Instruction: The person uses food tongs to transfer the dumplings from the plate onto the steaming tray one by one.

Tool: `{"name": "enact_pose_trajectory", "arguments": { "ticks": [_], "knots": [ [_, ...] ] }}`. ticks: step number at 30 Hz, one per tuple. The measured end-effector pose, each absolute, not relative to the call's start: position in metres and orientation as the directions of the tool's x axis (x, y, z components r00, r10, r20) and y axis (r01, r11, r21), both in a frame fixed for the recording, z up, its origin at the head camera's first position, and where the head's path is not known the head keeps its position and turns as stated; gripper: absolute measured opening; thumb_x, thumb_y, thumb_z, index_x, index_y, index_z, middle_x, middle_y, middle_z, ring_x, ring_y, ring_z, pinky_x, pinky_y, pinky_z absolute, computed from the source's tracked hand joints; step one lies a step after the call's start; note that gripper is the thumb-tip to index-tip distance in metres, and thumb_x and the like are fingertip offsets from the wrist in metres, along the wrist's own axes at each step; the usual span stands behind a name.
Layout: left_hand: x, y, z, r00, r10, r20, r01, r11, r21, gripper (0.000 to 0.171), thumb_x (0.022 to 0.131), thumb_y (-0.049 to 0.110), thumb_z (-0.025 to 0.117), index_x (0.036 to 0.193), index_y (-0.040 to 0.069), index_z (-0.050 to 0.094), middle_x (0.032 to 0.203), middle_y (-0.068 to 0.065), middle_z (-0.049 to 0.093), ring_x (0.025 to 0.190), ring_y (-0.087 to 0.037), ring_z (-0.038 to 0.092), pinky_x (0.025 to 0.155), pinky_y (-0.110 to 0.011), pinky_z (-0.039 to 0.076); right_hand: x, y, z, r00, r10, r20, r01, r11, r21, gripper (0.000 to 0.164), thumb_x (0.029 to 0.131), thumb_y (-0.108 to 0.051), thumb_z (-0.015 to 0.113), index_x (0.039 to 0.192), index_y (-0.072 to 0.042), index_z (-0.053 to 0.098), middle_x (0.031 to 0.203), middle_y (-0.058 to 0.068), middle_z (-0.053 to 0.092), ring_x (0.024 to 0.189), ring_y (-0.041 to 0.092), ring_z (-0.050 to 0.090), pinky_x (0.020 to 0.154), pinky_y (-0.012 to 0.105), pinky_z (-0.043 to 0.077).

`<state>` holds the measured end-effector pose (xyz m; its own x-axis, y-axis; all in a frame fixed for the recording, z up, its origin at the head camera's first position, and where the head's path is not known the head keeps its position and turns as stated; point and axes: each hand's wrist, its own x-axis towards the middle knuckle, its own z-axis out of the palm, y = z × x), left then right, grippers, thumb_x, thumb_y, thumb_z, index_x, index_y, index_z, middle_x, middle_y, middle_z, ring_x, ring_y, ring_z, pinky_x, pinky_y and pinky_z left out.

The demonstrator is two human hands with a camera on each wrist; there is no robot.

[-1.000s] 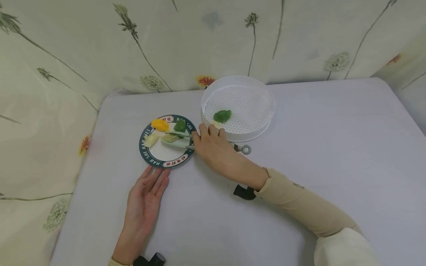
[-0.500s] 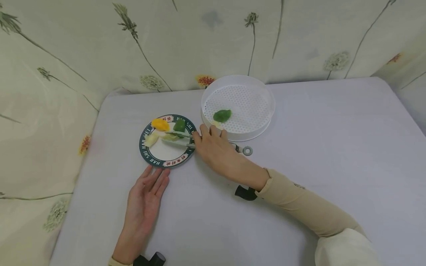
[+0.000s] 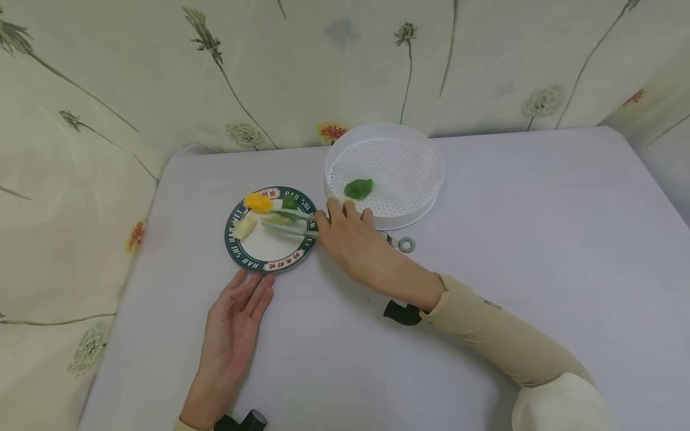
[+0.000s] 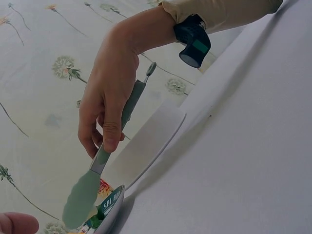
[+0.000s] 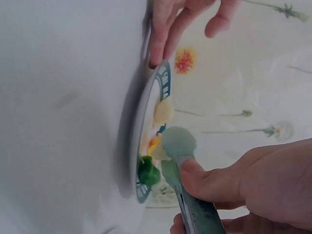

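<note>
My right hand [image 3: 358,245] grips a pair of tongs [image 4: 83,197] with pale green tips, its thumb on the handle in the right wrist view. The tips reach over a white plate with a dark green lettered rim [image 3: 250,260]. A pale yellowish piece [image 3: 277,219] lies between the tips. Around it on the plate are a green piece [image 3: 290,202], a bright yellow piece [image 3: 259,202] and another pale piece [image 3: 245,227]. My left hand [image 3: 234,326] lies palm up with fingers extended, fingertips at the plate's near rim.
Behind my right hand stands a round white basket [image 3: 439,173] with a perforated bottom. A green leaf-like piece [image 3: 358,189] lies in it, with a pale piece partly hidden by my fingers. A white cloth [image 3: 539,239] covers the table, and flowered fabric [image 3: 485,60] hangs behind.
My right hand and the tongs' ring end have shifted slightly right. The tongs' arms have drawn a little closer together around the pale piece. My left hand stays at the rim.
</note>
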<state>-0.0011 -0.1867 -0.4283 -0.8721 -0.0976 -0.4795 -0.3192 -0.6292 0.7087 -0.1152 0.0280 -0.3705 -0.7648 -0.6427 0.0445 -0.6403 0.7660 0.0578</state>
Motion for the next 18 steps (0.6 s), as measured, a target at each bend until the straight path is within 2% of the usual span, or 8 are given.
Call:
{"name": "enact_pose_trajectory", "arguments": {
  "ticks": [5, 10, 18],
  "knots": [
    [-0.001, -0.186, -0.427, -0.871, -0.091, -0.483, -0.324, -0.633, 0.704, 0.061, 0.108, 0.018, 0.036, 0.163, 0.019, 0.011, 0.165, -0.009, 0.026, 0.147, -0.020, 0.043, 0.123, -0.028, 0.040, -0.114, 0.034, -0.361, -0.772, -0.633, 0.061, -0.631, 0.774, 0.044, 0.022, 0.103, -0.018, 0.056, 0.119, -0.002, 0.054, 0.104, 0.013, 0.051, 0.088, 0.029, 0.047, 0.063, 0.037, 0.045],
    [-0.001, -0.186, -0.427, -0.869, -0.096, -0.486, -0.321, -0.638, 0.700, 0.060, 0.107, 0.018, 0.036, 0.163, 0.019, 0.012, 0.164, -0.009, 0.028, 0.147, -0.020, 0.044, 0.123, -0.028, 0.040, -0.116, 0.044, -0.351, -0.795, -0.604, 0.053, -0.604, 0.797, 0.019, 0.038, 0.102, -0.032, 0.059, 0.124, -0.002, 0.053, 0.110, 0.015, 0.050, 0.091, 0.030, 0.046, 0.064, 0.036, 0.041],
    [0.000, -0.186, -0.429, -0.868, -0.100, -0.486, -0.323, -0.631, 0.705, 0.061, 0.107, 0.018, 0.036, 0.163, 0.019, 0.012, 0.164, -0.009, 0.027, 0.146, -0.019, 0.044, 0.122, -0.027, 0.041, -0.126, 0.069, -0.341, -0.833, -0.552, 0.049, -0.552, 0.834, -0.005, 0.040, 0.101, -0.030, 0.060, 0.125, 0.001, 0.052, 0.106, 0.016, 0.049, 0.087, 0.031, 0.046, 0.061, 0.035, 0.039]
  ]
}}
